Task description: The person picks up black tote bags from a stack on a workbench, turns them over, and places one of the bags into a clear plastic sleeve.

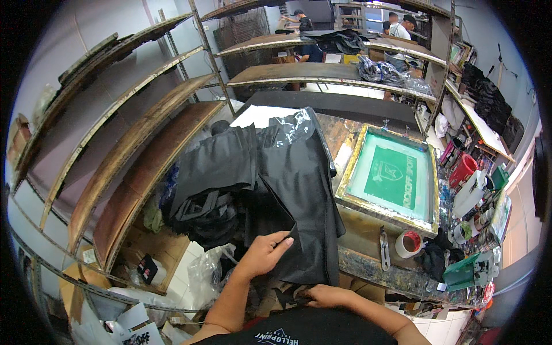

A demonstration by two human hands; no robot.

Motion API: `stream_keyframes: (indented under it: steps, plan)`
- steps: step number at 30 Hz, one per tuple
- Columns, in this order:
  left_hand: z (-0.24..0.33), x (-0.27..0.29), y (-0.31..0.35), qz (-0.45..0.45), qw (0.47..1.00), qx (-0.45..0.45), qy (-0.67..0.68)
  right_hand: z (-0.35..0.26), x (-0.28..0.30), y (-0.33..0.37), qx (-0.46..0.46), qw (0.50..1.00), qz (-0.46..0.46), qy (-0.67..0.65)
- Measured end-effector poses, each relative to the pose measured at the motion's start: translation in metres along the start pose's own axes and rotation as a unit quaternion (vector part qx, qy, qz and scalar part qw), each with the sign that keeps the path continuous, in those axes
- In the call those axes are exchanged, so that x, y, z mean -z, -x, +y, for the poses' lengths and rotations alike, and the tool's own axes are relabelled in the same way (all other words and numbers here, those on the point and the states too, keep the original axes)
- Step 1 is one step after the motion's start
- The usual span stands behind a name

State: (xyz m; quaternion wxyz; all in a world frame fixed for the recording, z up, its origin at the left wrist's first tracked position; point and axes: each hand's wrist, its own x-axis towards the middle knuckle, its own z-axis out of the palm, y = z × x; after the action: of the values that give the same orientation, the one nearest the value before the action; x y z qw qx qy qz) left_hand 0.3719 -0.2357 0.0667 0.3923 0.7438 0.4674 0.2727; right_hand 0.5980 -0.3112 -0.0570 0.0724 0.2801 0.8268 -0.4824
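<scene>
My left hand [265,255] pinches the edge of a black fabric bag [310,201] between thumb and fingers. The bag lies on a stack of similar black cloth pieces, and a fold gapes open along its left side. Close to my body, below the bag's lower edge, my right hand [328,296] is curled. Its fingertips meet dark material there, and what they hold is hard to make out. To the left spreads a heap of black bags [215,161], with loops of handles bunched beneath. Clear plastic wrap [293,127] covers part of the far end of the stack.
On the stained worktable to the right rests a green printing screen [391,178] in a wooden frame. Near it are a metal cutter-like tool [384,247], a tub of red ink [409,244] and several ink containers. Racks with wooden shelves [155,172] stand left and ahead. Beyond them, people work.
</scene>
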Motion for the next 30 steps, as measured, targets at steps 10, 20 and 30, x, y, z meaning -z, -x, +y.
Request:
stream_keyframes:
  steps: [10, 20, 30]
  plan:
    - [0.030, 0.036, 0.000, 0.090, 0.992, -0.049, 0.080, -0.012, 0.003, 0.004, 0.126, 0.975, 0.174, -0.052]
    - [-0.046, 0.215, -0.058, 0.334, 0.898, -0.034, 0.284, -0.059, 0.048, 0.009, 0.225, 0.845, 0.485, -0.008]
    - [-0.190, 0.318, -0.045, 0.344, 0.826, 0.115, 0.431, -0.044, 0.053, 0.013, 0.123, 0.897, 0.421, -0.061]
